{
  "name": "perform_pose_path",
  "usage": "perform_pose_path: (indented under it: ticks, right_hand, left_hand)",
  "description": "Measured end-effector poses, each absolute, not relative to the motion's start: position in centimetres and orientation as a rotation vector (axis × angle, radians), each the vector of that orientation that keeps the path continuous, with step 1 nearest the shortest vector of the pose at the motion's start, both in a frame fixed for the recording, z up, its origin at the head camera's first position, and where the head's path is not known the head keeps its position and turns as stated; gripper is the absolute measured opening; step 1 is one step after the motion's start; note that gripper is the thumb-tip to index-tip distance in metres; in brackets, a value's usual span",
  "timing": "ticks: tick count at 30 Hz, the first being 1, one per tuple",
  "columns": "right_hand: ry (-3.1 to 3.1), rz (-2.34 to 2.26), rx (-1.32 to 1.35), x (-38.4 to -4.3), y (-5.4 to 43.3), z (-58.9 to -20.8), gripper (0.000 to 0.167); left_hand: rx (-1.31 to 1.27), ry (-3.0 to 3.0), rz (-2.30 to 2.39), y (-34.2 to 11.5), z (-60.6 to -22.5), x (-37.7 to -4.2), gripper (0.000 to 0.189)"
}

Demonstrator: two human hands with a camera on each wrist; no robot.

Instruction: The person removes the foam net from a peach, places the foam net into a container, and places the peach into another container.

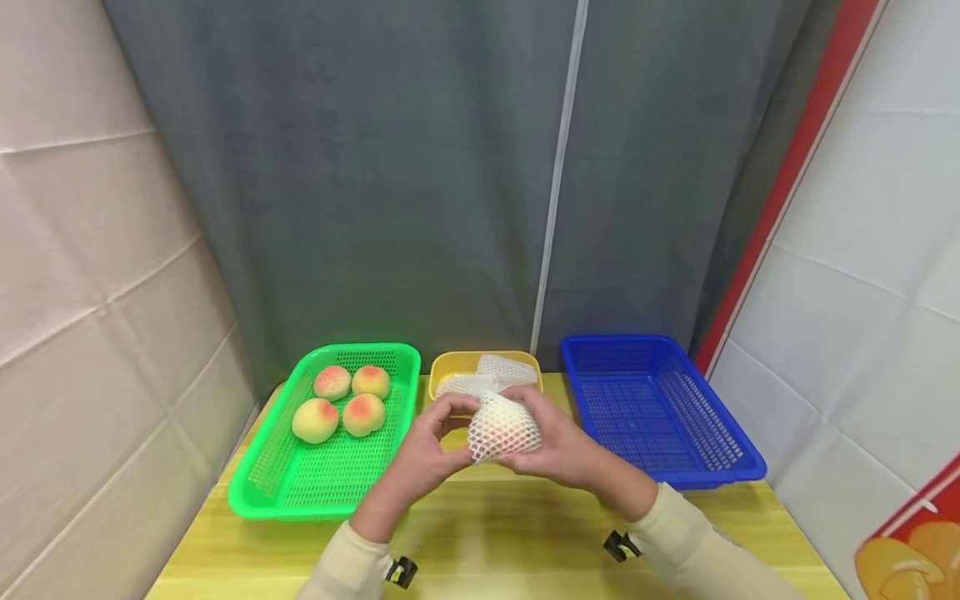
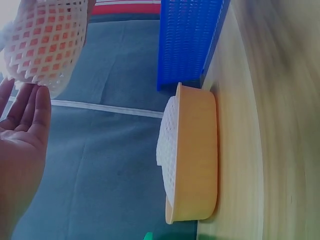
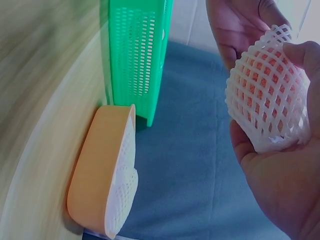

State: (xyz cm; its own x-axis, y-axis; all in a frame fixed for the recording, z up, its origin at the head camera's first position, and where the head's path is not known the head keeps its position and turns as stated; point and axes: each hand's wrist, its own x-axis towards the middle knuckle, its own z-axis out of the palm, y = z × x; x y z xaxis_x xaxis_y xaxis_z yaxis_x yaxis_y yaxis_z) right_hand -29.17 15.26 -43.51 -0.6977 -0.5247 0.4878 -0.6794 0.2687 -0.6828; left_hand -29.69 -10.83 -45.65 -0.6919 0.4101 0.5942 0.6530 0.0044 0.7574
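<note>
Above the middle of the table, a peach [image 3: 267,85] shows pink through the white foam net [image 1: 504,429] around it. My right hand [image 1: 557,446] grips the netted peach from the right, thumb and fingers on opposite sides. On the left, my left hand [image 1: 426,454] pinches the edge of the net between thumb and fingertips. In the left wrist view, the fingertips of the left hand [image 2: 30,130] touch the net's end. Behind the hands, a yellow container [image 1: 444,364] holds more foam nets [image 1: 507,369], partly hidden by the hands in the head view.
On the left stands a green basket [image 1: 315,492] with several peaches [image 1: 363,415] towards its back. A blue basket [image 1: 652,417] stands on the right of the wooden table [image 1: 510,533]. A grey curtain [image 1: 360,183] hangs behind, with pale walls at both sides.
</note>
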Motion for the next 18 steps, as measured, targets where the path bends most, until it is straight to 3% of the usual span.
perform_pose_path:
  ticks: [18]
  right_hand:
    - [-2.377, 1.397, 1.153, -28.96, 14.64, -43.01, 0.081]
  left_hand:
    - [-1.099, -2.108, -1.817, -10.47, -45.71, -29.41, 0.071]
